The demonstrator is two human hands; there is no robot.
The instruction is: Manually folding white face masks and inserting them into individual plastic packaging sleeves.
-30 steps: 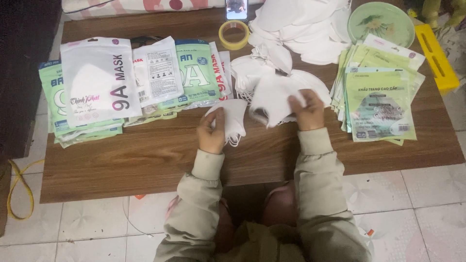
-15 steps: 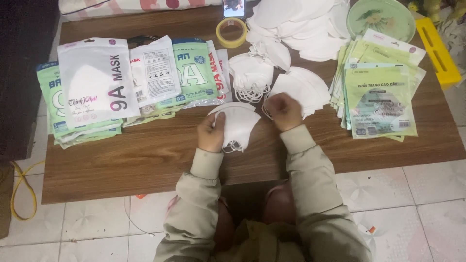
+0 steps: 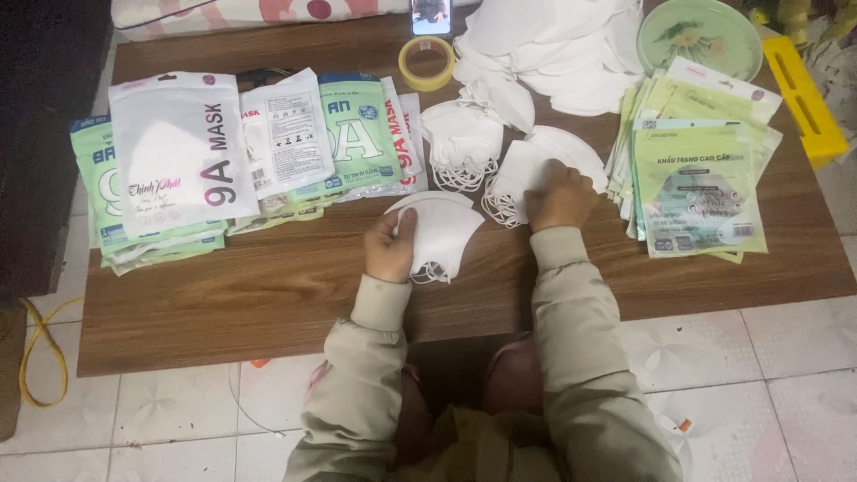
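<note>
Nearby, packets [image 3: 183, 152] (stacked) flank masks [image 3: 437, 228], tape [image 3: 427, 62].

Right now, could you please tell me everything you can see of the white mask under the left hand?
The white mask is a folded, curved piece that looks like soft non-woven fabric, lying flat on the wooden table. Thin white ear loops bunch at its lower edge. The left hand pins its left side, fingers on top. It lies apart from the stack of masks that the right hand rests on.
</note>
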